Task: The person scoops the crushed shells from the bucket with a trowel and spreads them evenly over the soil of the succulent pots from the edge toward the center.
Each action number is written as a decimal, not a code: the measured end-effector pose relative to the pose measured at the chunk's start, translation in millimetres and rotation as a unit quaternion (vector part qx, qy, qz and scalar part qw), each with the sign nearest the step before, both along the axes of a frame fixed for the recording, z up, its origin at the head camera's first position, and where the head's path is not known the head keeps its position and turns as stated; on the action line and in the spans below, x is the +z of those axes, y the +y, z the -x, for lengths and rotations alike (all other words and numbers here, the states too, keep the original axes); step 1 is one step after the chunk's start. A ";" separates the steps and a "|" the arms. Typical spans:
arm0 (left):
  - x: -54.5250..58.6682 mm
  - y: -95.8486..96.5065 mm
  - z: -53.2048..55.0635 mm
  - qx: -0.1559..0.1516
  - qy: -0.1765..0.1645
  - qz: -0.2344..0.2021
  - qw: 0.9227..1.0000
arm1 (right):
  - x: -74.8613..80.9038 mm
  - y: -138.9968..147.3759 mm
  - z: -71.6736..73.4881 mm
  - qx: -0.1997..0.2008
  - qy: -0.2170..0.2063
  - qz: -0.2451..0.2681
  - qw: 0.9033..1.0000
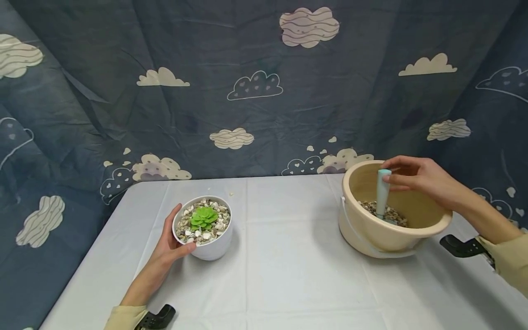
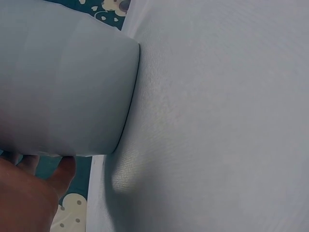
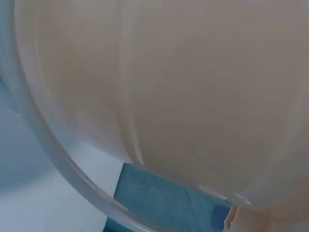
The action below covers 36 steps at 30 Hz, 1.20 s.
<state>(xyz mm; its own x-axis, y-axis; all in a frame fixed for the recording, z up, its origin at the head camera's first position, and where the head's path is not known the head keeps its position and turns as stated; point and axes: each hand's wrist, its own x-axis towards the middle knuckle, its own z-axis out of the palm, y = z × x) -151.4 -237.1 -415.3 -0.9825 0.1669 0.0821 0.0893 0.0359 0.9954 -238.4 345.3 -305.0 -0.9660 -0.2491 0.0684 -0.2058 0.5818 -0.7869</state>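
Observation:
My left hand [image 1: 167, 245] holds a small white flower pot [image 1: 214, 250] from its left side, thumb at the front rim and fingers around the back. In it a green succulent [image 1: 204, 217] sits among pale pebbles [image 1: 206, 234]. The left wrist view shows the pot's smooth side [image 2: 67, 82], its base right at the white cloth. On the right, my right hand [image 1: 425, 178] reaches over the rim of a cream bucket [image 1: 359, 233] and pinches the pale green handle of a small trowel [image 1: 382, 195]. The trowel stands nearly upright, its blade mostly hidden among pebbles [image 1: 396, 217] inside the bucket.
A white cloth [image 1: 288, 256] covers the table, with a dark blue cloud-patterned curtain [image 1: 198, 110] behind. The bucket's white carrying handle [image 1: 363, 240] hangs down its front and crosses the right wrist view. Small pale bits [image 1: 231, 194] lie behind the pot.

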 end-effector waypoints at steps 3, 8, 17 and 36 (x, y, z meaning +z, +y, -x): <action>0.0 0.8 0.2 0.002 0.002 0.000 1.000 | 0.4 1.0 3.4 -0.021 0.022 -0.046 0.998; 0.3 1.6 0.3 0.003 0.004 -0.002 1.000 | 2.6 1.1 9.1 -0.025 0.029 -0.085 0.996; -0.4 2.6 -0.3 0.006 0.006 -0.007 1.000 | -0.8 2.2 10.8 -0.045 0.053 -0.075 0.995; -1.0 1.8 -2.3 0.002 -0.001 -0.001 1.000 | 1.7 4.6 -9.5 -0.007 0.079 0.084 0.993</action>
